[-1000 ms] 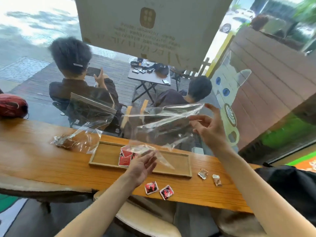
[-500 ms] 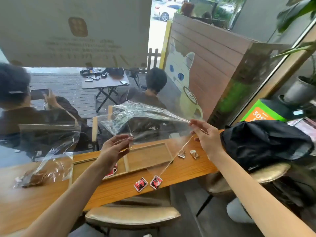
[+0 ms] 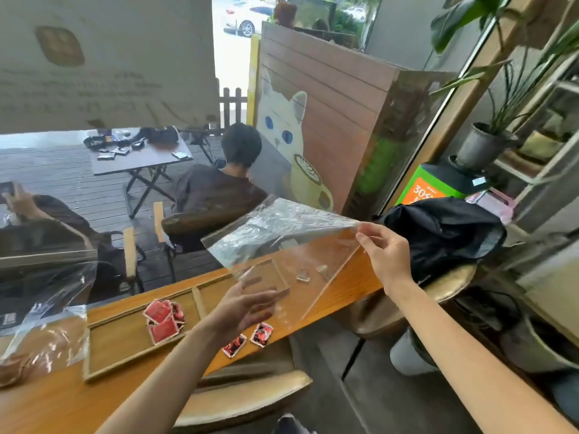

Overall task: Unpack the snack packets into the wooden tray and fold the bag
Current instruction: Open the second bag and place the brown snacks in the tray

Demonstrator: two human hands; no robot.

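A clear plastic bag (image 3: 282, 233) is stretched in the air above the counter. My right hand (image 3: 383, 250) pinches its right corner. My left hand (image 3: 244, 303) is under its lower left edge, fingers spread behind the film; I cannot tell whether it grips. The wooden tray (image 3: 125, 339) lies on the counter with two compartments. Several red snack packets (image 3: 163, 319) sit piled in its left compartment. Two red-and-black packets (image 3: 249, 338) lie on the counter in front of the tray. Two small pale packets (image 3: 313, 272) lie to the tray's right, seen through the bag.
A second clear bag (image 3: 47, 336) with brownish contents lies at the counter's left. A black garment (image 3: 445, 233) lies over the stool at right. Padded stools (image 3: 244, 399) stand below the counter edge. A window with seated people outside is behind.
The view has swung rightward. The bag has been drawn taut and flatter, my right hand holding its corner. My left hand dropped from the bag's upper edge to beneath its lower edge.
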